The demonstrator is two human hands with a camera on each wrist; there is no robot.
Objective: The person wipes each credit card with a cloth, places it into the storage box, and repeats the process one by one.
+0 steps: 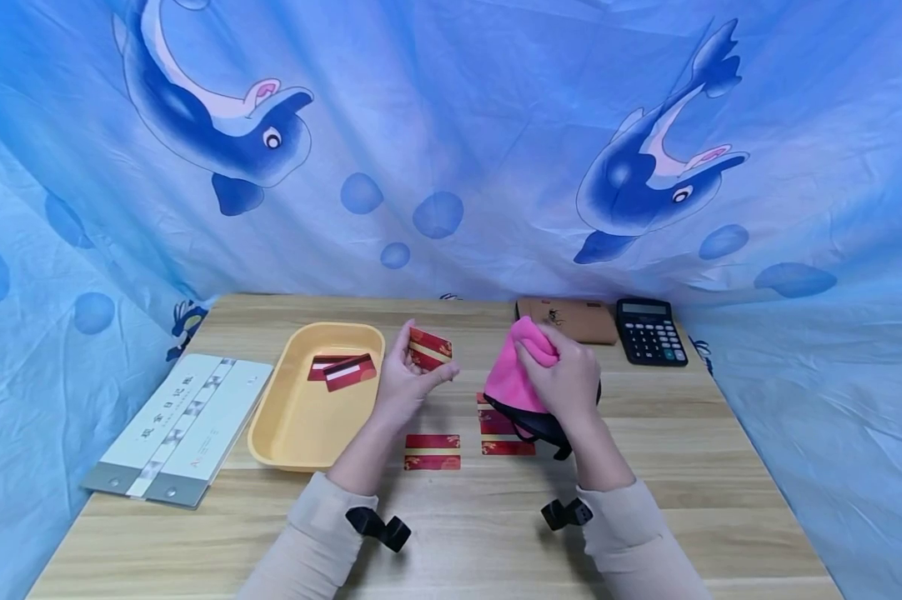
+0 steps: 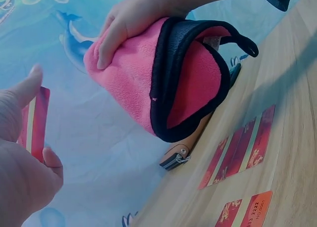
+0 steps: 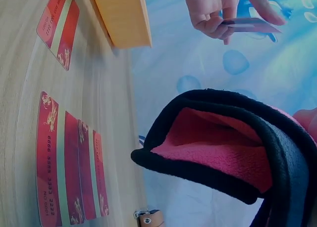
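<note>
My left hand (image 1: 402, 383) pinches a red card with a gold stripe (image 1: 429, 348) by its edges, raised above the table. Bunched in my right hand (image 1: 571, 379) is a pink cloth with black trim (image 1: 513, 371); its folded edge gapes in the left wrist view and a black loop hangs from it. Below the cloth, two overlapping red cards (image 1: 508, 448) lie on the table, partly hidden from the head camera. A single red card (image 1: 432, 452) lies to their left, face up with printed numbers.
A yellow tray (image 1: 274, 429) at left holds two red cards (image 1: 348, 372) showing dark stripes. Left of it lies a white and grey cash journal (image 1: 181, 425). A brown wallet (image 1: 582, 321) and a black calculator (image 1: 649, 333) sit along the back edge, before a blue dolphin curtain (image 1: 496, 150).
</note>
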